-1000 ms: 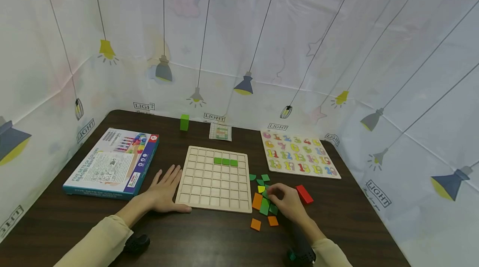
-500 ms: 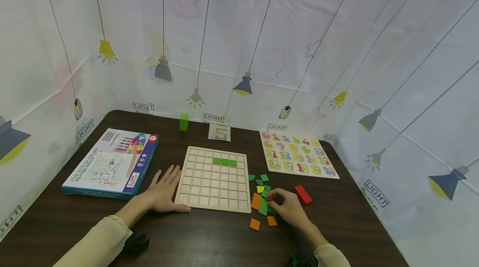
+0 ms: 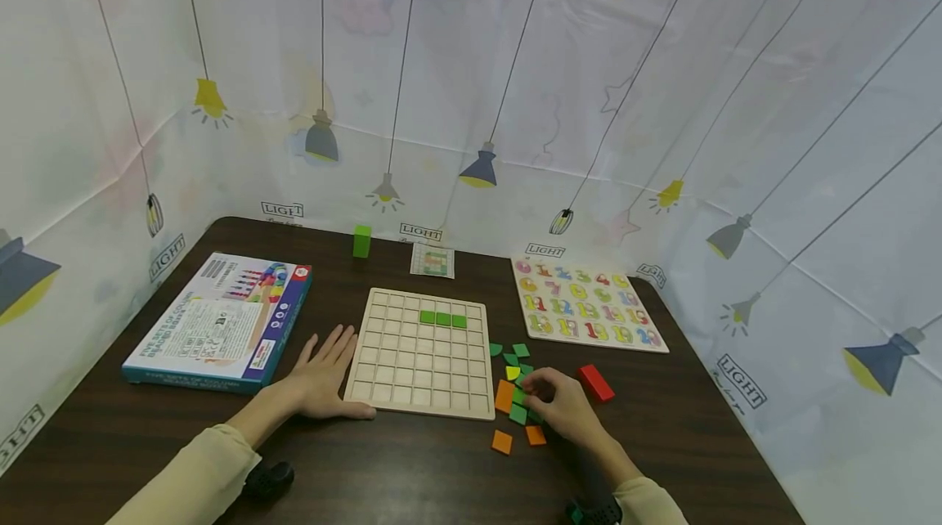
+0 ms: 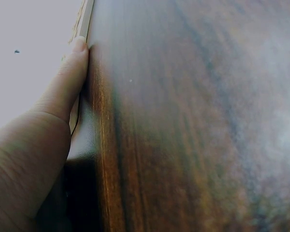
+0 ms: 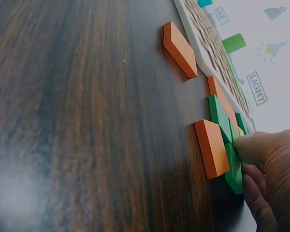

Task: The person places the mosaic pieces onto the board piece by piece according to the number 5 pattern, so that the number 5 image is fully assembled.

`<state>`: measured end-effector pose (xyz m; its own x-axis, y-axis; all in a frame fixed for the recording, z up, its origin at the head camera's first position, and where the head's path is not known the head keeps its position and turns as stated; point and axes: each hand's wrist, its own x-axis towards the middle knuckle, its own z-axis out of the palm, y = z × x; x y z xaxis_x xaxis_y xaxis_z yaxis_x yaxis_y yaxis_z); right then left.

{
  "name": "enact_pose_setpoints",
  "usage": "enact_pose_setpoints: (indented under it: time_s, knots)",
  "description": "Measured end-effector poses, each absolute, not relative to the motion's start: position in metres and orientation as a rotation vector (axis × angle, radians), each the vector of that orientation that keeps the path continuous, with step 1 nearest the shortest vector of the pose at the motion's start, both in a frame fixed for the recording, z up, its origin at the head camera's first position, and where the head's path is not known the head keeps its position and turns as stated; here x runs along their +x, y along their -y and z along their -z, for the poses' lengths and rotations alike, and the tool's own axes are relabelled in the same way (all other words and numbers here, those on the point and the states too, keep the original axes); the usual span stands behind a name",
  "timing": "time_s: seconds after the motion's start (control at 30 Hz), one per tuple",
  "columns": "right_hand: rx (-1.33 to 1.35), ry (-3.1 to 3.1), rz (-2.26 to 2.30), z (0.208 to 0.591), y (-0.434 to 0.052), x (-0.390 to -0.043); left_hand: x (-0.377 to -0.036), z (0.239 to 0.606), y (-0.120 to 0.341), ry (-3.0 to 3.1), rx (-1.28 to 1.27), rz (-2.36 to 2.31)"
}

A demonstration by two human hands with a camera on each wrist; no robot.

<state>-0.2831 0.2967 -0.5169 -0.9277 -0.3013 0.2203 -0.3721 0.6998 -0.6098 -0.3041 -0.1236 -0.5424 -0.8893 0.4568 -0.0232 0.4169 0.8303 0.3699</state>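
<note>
Crowding my right hand (image 3: 562, 406) near the bench's front edge, orange tiles (image 3: 504, 395) flank the green tile (image 5: 233, 164) its curled fingers (image 5: 261, 147) pinch. I see my left hand (image 3: 324, 378) spread flat, thumb against the grid board (image 3: 419, 349); a red block (image 3: 596, 383) lies beside.

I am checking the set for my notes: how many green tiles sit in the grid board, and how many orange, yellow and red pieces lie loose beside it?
Green tiles in the wooden grid board: 3
Orange pieces: 3
Yellow piece: 1
Red block: 1
Total: 8
Loose green tiles not counted: the right hand covers some.
</note>
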Motion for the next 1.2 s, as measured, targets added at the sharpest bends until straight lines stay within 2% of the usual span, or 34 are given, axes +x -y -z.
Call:
enact_pose_setpoints:
  time_s: [0.53, 0.7, 0.93, 1.2]
  knots:
    - [0.569, 2.878, -0.952, 0.52, -0.299, -0.282, -0.304, 0.549, 0.12, -2.893, 0.713, -0.553]
    - [0.582, 2.845, -0.949, 0.519, -0.298, -0.284, -0.301, 0.54, 0.12, -2.867, 0.707, -0.536]
    - [0.461, 2.773, -0.907, 0.519, -0.294, -0.292, -0.297, 0.521, 0.12, -2.848, 0.717, -0.584]
    - [0.379, 2.652, -0.908, 0.522, -0.293, -0.31, -0.301, 0.533, 0.123, -2.874, 0.677, -0.563]
